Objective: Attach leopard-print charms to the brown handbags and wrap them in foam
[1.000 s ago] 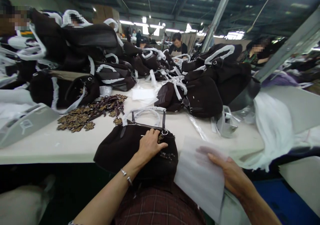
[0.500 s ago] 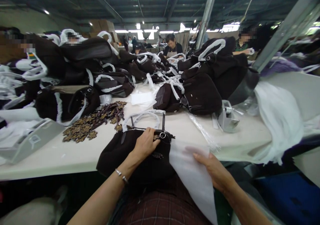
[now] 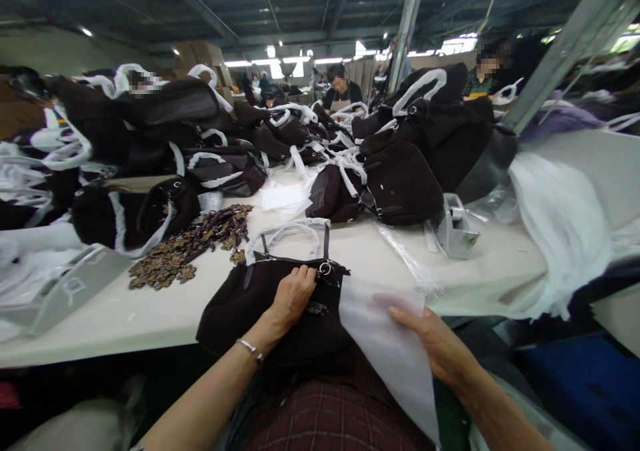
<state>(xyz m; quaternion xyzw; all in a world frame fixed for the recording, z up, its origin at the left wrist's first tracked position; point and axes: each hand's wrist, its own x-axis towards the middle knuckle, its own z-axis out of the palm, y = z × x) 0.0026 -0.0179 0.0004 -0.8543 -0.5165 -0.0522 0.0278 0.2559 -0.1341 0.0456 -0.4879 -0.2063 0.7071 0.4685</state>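
A dark brown handbag (image 3: 230, 311) rests at the table's front edge, close to my body. Its upright handles (image 3: 293, 237) are wrapped in white. My left hand (image 3: 295, 294) is closed on the bag's front, just left of a silver ring (image 3: 326, 269); the patterned charm in its fingers is mostly hidden now. Below those fingers a small dark metallic tag (image 3: 317, 308) shows on the bag. To the right, my right hand (image 3: 425, 331) pinches a thin, translucent white sheet (image 3: 383, 334), thumb in front and fingers behind. The sheet's left edge overlaps the bag's right side.
Patterned brown charms (image 3: 170, 257) lie heaped at left, beside a grey bin (image 3: 75, 287). More dark bags (image 3: 400, 184) pile up behind. Clear plastic strips (image 3: 407, 261), a tape dispenser (image 3: 457, 227) and hanging white sheets (image 3: 560, 231) are at right. Co-workers sit beyond.
My left fingers have curled further over the charm, which showed at the fingertips before. The right hand and sheet have shifted slightly right. The view has tilted a little.
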